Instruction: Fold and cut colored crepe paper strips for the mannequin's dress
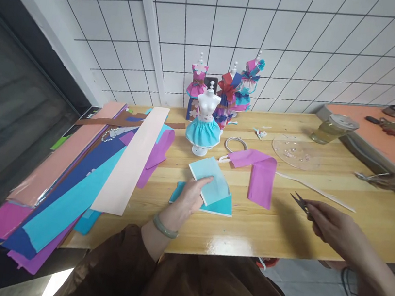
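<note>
My left hand (190, 197) grips a folded light-blue fabric piece (211, 177), its thumb lying on top. Beneath that piece is a darker teal fabric piece (224, 205) with a pale edge. At the right, my right hand (326, 225) holds small scissors (299, 202), their blades parted and pointing left, above the table. Between the hands lies a folded purple strip (262, 181). Just behind the light-blue piece stands a small white mannequin (208, 108) in a turquoise gathered skirt (203, 133).
Long fabric strips (125, 162) cover the left of the wooden table (185, 234). Dressed mannequins (227, 91) stand near the tiled wall. A tape roll (236, 145), a clear plate of beads (294, 153) and a lidded cup of liquid (332, 129) are farther back.
</note>
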The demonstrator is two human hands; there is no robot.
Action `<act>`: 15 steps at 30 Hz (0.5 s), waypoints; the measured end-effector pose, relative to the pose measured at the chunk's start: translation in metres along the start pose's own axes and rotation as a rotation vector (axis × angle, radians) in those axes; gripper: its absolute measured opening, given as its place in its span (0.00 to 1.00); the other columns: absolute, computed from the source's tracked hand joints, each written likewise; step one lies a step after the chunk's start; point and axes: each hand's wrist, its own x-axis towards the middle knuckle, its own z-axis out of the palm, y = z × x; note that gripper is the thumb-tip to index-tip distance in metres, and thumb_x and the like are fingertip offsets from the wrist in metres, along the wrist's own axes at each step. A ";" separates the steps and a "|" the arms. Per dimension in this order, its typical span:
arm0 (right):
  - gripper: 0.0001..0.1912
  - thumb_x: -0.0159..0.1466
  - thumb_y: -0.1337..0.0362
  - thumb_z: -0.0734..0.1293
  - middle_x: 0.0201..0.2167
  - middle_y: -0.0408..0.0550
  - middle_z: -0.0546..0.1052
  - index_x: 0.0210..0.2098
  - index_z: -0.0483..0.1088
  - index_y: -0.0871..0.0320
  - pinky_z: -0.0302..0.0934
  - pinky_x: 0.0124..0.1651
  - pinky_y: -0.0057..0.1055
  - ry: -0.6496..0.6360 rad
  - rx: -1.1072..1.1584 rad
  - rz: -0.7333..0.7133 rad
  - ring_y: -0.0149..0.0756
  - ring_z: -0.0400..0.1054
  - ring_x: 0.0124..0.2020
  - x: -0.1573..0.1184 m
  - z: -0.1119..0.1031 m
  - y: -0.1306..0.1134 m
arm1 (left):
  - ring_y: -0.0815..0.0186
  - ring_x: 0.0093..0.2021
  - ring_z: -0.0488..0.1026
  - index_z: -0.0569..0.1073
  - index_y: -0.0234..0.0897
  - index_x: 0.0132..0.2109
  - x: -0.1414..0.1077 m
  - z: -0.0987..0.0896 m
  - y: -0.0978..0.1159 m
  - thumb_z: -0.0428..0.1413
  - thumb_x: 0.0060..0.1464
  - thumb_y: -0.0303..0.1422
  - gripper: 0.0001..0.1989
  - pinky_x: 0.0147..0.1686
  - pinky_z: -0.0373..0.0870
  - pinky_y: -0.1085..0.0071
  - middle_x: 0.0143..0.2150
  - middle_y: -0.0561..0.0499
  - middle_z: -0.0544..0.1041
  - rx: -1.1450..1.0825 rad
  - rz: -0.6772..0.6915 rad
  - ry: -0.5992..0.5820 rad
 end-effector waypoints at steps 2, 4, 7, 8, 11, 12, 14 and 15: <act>0.24 0.61 0.46 0.57 0.17 0.42 0.62 0.43 0.68 0.58 0.44 0.17 0.27 -0.144 0.254 0.048 0.29 0.55 0.17 -0.016 0.013 -0.027 | 0.56 0.45 0.73 0.72 0.33 0.39 0.000 -0.002 -0.001 0.64 0.39 0.29 0.16 0.51 0.62 0.59 0.39 0.45 0.77 -0.002 0.032 -0.032; 0.25 0.60 0.44 0.57 0.18 0.39 0.59 0.43 0.68 0.58 0.43 0.18 0.26 -0.284 0.411 0.033 0.28 0.52 0.17 -0.027 0.031 -0.051 | 0.57 0.45 0.73 0.72 0.33 0.40 0.000 -0.004 -0.002 0.63 0.41 0.29 0.16 0.51 0.62 0.59 0.40 0.45 0.77 0.001 0.061 -0.047; 0.28 0.59 0.45 0.60 0.18 0.36 0.54 0.49 0.65 0.60 0.43 0.19 0.25 -0.470 0.557 -0.029 0.26 0.49 0.18 -0.034 0.061 -0.077 | 0.58 0.45 0.73 0.72 0.33 0.42 0.002 -0.007 -0.002 0.63 0.42 0.29 0.17 0.51 0.63 0.59 0.40 0.45 0.77 -0.002 0.109 -0.027; 0.29 0.59 0.46 0.60 0.18 0.36 0.54 0.51 0.64 0.61 0.44 0.20 0.25 -0.509 0.574 -0.056 0.27 0.49 0.18 -0.035 0.071 -0.083 | 0.58 0.45 0.73 0.72 0.34 0.42 0.003 -0.008 -0.001 0.63 0.42 0.29 0.17 0.51 0.63 0.60 0.40 0.46 0.77 -0.008 0.131 -0.012; 0.29 0.60 0.46 0.59 0.18 0.36 0.54 0.51 0.64 0.62 0.44 0.21 0.26 -0.542 0.570 -0.144 0.26 0.49 0.19 -0.034 0.090 -0.096 | 0.59 0.44 0.74 0.72 0.35 0.43 0.004 -0.007 0.002 0.63 0.42 0.28 0.18 0.50 0.64 0.60 0.41 0.46 0.77 -0.030 0.185 0.027; 0.28 0.61 0.46 0.58 0.18 0.36 0.54 0.51 0.64 0.62 0.44 0.21 0.26 -0.538 0.563 -0.170 0.27 0.49 0.19 -0.034 0.093 -0.099 | 0.59 0.43 0.74 0.72 0.35 0.44 0.004 -0.006 0.004 0.63 0.42 0.28 0.19 0.50 0.64 0.60 0.41 0.47 0.77 -0.041 0.197 0.033; 0.28 0.62 0.46 0.57 0.18 0.36 0.54 0.50 0.64 0.62 0.44 0.21 0.27 -0.528 0.544 -0.204 0.27 0.49 0.19 -0.033 0.096 -0.103 | 0.60 0.43 0.74 0.71 0.36 0.44 0.003 -0.005 0.007 0.63 0.42 0.28 0.19 0.49 0.65 0.60 0.42 0.47 0.77 -0.061 0.214 0.035; 0.28 0.62 0.46 0.57 0.18 0.37 0.55 0.50 0.64 0.61 0.44 0.21 0.27 -0.524 0.531 -0.209 0.27 0.49 0.20 -0.032 0.096 -0.105 | 0.60 0.42 0.74 0.71 0.36 0.44 0.003 -0.004 0.008 0.63 0.42 0.28 0.19 0.49 0.65 0.60 0.41 0.47 0.77 -0.069 0.217 0.037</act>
